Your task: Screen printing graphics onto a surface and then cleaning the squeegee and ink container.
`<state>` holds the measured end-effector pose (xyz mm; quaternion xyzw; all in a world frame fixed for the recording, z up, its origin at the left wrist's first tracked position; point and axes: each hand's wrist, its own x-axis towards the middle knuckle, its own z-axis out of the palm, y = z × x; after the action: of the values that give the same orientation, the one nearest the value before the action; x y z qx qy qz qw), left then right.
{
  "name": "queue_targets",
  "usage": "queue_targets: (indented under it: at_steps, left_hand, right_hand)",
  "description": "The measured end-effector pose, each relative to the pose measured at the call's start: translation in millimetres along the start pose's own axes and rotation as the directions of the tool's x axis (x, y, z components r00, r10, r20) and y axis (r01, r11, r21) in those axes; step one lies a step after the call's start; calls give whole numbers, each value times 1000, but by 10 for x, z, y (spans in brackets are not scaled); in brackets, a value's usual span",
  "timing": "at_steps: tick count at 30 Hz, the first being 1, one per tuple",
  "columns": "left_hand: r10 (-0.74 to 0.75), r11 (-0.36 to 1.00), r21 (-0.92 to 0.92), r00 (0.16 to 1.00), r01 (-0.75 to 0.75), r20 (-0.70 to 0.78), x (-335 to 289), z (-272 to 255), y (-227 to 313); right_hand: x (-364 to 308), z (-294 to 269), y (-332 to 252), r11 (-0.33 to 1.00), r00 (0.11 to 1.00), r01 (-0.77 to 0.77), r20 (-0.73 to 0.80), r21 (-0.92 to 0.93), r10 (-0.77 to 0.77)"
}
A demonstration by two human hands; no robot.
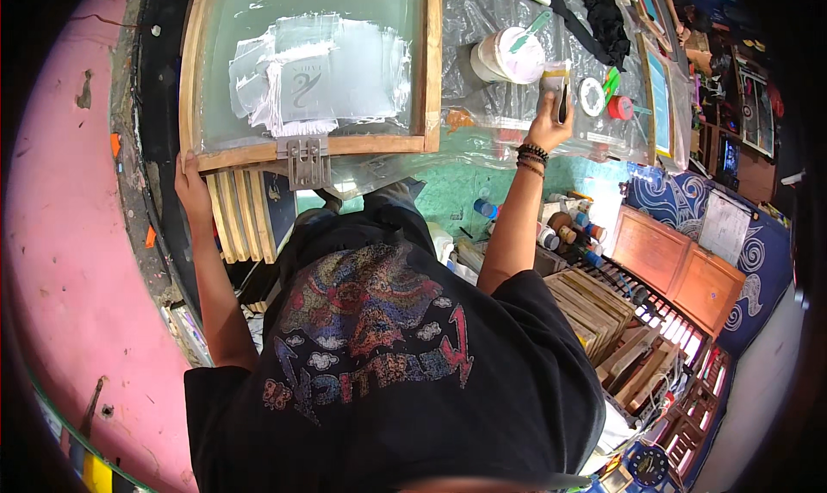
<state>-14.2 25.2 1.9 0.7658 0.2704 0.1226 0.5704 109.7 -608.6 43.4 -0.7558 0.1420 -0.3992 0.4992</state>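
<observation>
A wood-framed printing screen (pixel 301 155) lies in front of me, with white ink smeared over the middle of its mesh (pixel 370 71). My left hand (pixel 193 187) grips the frame's near left corner; its fingers are partly hidden by the wood. A metal hinge clamp (pixel 308 167) sits on the near rail. To the right of the screen, my right hand (pixel 550 124) is wrapped round a small squeegee (pixel 556 78), held upright and apart from the mesh. Just left of it stands a white tub (pixel 489 60) of pale ink, with a green spatula (pixel 530 32) resting in it.
Clear plastic sheeting (pixel 478 114) covers the table. Near the tub are a roll of tape (pixel 592 96), a red lid (pixel 620 107) and a black cloth (pixel 606 23). Wooden frames (pixel 243 217) stand below the screen. Paint pots (pixel 564 226) and more frames (pixel 590 308) are at my right.
</observation>
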Motion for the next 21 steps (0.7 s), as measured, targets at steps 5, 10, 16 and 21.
queue_targets:
  at_steps: [5,10,16,21]
  left_hand:
    - [-3,999,-33,1000,2,-10,44,-31,-119]
    - [-21,1000,-10,1000,21,-9,-15,12,34]
    - [21,1000,6,1000,-21,-19,22,-22,-85]
    - [35,998,52,996,-30,-80,50,-59,-226]
  right_hand:
    - [-91,62,51,989,997,61,65,-132,-53]
    - [-167,58,166,915,977,211,106,-344,-185]
    - [-146,-17,381,822,939,345,162,-454,-304]
    - [-3,-168,500,722,889,457,250,-519,-383]
